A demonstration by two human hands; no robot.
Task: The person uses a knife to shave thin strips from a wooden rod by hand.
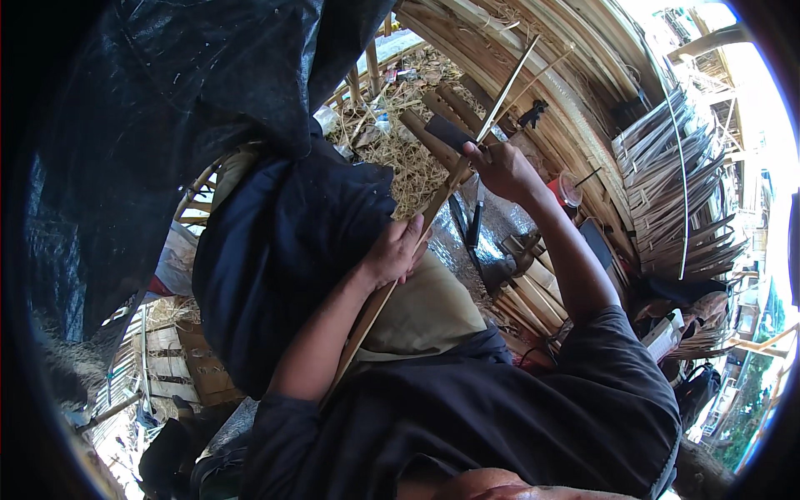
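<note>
A long bamboo strip runs slantwise from beside my body up past both hands. My left hand is closed around its middle, over my lap. Farther up, my right hand is closed, its thumb near the strip. A dark, broad, rectangular knife blade sticks out to the left of that fist, across the strip; its handle is hidden in the fist. Beyond the blade the bamboo parts into two thin lengths, a pale one and a narrower one.
Shavings litter the ground ahead. A black-handled tool lies on a shiny sheet at the right, near a red cup. Long bamboo slats and bundled dry leaves stand farther right. Dark plastic sheeting hangs at the left.
</note>
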